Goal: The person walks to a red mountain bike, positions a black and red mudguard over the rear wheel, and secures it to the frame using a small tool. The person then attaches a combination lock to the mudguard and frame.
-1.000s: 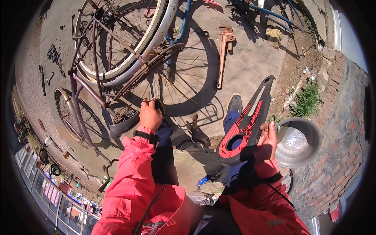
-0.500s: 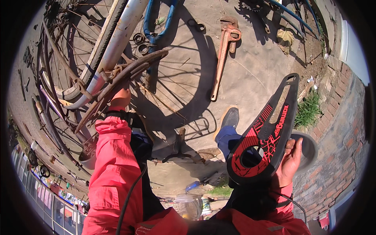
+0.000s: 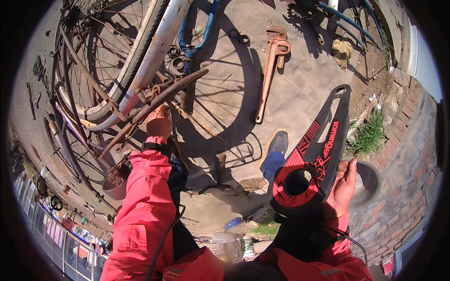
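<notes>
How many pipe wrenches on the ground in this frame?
1. The pipe wrench lies on the ground at upper centre, right of the bicycle wheel, jaws toward the top. More tools may be hidden under the bike or in shadow.

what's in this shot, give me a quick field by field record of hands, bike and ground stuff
left hand: left hand grips the rusty bicycle frame
right hand: right hand holds a black and red chain guard, raised
wheel: white-rimmed bicycle wheel upper left
ground: rusty pipe wrench lies on concrete, apart from both hands
foot: blue shoe on the ground
right edge: brick wall, grass tuft
</notes>
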A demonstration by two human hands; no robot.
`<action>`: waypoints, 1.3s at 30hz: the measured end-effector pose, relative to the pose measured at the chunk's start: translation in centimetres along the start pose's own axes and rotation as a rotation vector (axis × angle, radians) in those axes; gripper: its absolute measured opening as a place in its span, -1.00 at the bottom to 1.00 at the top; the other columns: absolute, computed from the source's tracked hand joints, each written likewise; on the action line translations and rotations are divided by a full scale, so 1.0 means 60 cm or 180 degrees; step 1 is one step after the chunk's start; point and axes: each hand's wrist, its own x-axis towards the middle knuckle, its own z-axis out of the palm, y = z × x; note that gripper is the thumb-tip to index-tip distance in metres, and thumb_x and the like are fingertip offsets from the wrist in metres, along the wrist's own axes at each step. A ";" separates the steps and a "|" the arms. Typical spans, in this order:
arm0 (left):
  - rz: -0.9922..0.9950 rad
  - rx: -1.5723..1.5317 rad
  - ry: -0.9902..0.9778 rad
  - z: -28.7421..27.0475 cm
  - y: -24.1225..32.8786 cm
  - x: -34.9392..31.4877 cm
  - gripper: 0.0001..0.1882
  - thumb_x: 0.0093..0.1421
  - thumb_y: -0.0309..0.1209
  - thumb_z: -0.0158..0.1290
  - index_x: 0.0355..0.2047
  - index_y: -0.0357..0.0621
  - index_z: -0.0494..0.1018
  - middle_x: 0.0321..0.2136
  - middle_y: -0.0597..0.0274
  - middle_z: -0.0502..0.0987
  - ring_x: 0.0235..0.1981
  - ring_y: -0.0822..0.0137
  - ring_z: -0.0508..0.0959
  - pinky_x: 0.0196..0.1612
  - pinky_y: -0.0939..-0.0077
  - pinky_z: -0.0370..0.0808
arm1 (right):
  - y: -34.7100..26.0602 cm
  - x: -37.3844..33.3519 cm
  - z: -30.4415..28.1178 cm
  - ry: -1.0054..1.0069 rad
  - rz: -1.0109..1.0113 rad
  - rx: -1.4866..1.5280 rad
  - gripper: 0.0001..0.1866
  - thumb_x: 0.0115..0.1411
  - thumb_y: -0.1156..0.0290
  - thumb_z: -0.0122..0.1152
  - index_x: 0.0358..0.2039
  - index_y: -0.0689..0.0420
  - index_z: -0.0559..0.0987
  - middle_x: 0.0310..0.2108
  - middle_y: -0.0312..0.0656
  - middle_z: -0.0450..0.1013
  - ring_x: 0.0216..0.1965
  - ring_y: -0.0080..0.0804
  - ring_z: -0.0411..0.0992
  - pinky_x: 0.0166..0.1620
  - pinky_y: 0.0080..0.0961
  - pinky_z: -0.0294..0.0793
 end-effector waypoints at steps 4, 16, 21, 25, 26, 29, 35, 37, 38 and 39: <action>-0.0764 -0.0979 -0.0243 -0.030 0.068 -0.083 -0.78 0.29 -0.29 0.03 -0.14 0.02 0.61 -0.29 -0.07 0.65 -0.26 -0.10 0.64 -0.19 0.15 0.54 | 0.015 -0.018 -0.022 -0.0088 0.0285 0.0082 -0.56 0.47 0.05 -0.04 -0.44 0.12 0.42 -0.46 -0.25 0.42 -0.38 -0.47 0.43 -0.24 -0.48 0.49; -0.1322 -0.3474 -0.2004 -0.362 0.332 -0.443 -0.63 0.34 -0.50 0.03 0.15 -0.10 0.37 -0.32 0.31 0.48 -0.36 0.48 0.50 -0.36 0.53 0.44 | -0.176 -0.177 -0.086 -0.0003 0.0352 0.0717 -0.55 0.43 0.01 0.01 -0.43 0.12 0.50 -0.34 -0.10 0.58 -0.33 -0.30 0.57 -0.21 -0.38 0.62; -0.1131 -0.3880 -0.2099 -0.541 0.470 -0.579 -0.29 0.29 -0.47 0.13 0.37 -0.05 0.06 -0.20 0.09 0.52 -0.21 0.24 0.59 -0.13 0.25 0.59 | -0.303 -0.225 -0.167 -0.0135 0.0140 0.0988 -0.56 0.43 0.02 -0.01 -0.40 0.13 0.52 -0.34 -0.10 0.59 -0.33 -0.26 0.58 -0.21 -0.33 0.62; -0.0721 -0.4384 -0.2093 -0.627 0.564 -0.688 -0.28 0.22 -0.58 0.13 0.34 -0.19 0.07 -0.09 0.18 0.49 -0.15 0.22 0.58 -0.05 0.22 0.56 | -0.377 -0.231 -0.248 0.0219 0.0016 0.1051 -0.61 0.44 0.03 0.00 -0.34 0.07 0.57 -0.37 -0.21 0.57 -0.38 -0.41 0.55 -0.26 -0.46 0.56; -0.0599 -0.4330 -0.2142 -0.641 0.583 -0.708 -0.29 0.20 -0.59 0.14 0.32 -0.19 0.11 -0.09 0.19 0.49 -0.13 0.23 0.58 -0.05 0.24 0.56 | -0.395 -0.238 -0.270 0.0152 0.0031 0.1050 -0.61 0.44 0.04 -0.01 -0.35 0.07 0.56 -0.39 -0.22 0.57 -0.39 -0.40 0.55 -0.26 -0.46 0.57; -0.0429 -0.4397 -0.2233 -0.674 0.615 -0.768 -0.40 0.13 -0.61 0.12 0.20 -0.18 0.29 -0.09 0.23 0.48 -0.03 0.25 0.55 -0.02 0.31 0.54 | -0.444 -0.251 -0.329 -0.0003 0.0076 0.0973 -0.59 0.44 0.03 -0.02 -0.39 0.08 0.54 -0.46 -0.22 0.55 -0.43 -0.36 0.54 -0.29 -0.41 0.59; -0.0260 -0.4159 -0.2090 -0.721 0.635 -0.826 -0.48 0.04 -0.63 0.05 0.06 -0.09 0.36 -0.10 0.27 0.49 0.01 0.22 0.55 -0.03 0.26 0.56 | -0.488 -0.275 -0.392 0.0374 -0.0092 0.0942 -0.58 0.38 -0.04 0.08 -0.41 0.06 0.51 -0.52 -0.27 0.47 -0.46 -0.34 0.50 -0.38 -0.31 0.58; -0.0199 -0.4302 -0.1968 -0.736 0.636 -0.828 -0.52 0.01 -0.64 0.02 -0.01 -0.09 0.34 -0.15 0.22 0.49 -0.03 0.20 0.56 -0.06 0.27 0.56 | -0.489 -0.279 -0.402 0.0552 -0.0133 0.0971 -0.59 0.37 -0.04 0.09 -0.41 0.04 0.51 -0.53 -0.30 0.46 -0.48 -0.37 0.49 -0.40 -0.35 0.56; -0.0117 -0.4346 -0.1970 -0.746 0.636 -0.825 -0.54 0.04 -0.61 0.03 0.00 -0.10 0.34 -0.15 0.22 0.48 -0.04 0.21 0.56 -0.07 0.28 0.56 | -0.492 -0.278 -0.406 0.0528 -0.0129 0.1056 -0.60 0.37 -0.03 0.10 -0.41 0.04 0.51 -0.51 -0.31 0.46 -0.48 -0.39 0.46 -0.42 -0.35 0.55; -0.0046 -0.4442 -0.2002 -0.756 0.633 -0.821 -0.55 0.07 -0.59 0.04 0.01 -0.11 0.33 -0.15 0.21 0.47 -0.05 0.22 0.56 -0.08 0.29 0.55 | -0.494 -0.278 -0.409 0.0642 -0.0140 0.1000 -0.60 0.37 -0.03 0.10 -0.41 0.05 0.51 -0.50 -0.32 0.46 -0.47 -0.40 0.45 -0.40 -0.36 0.54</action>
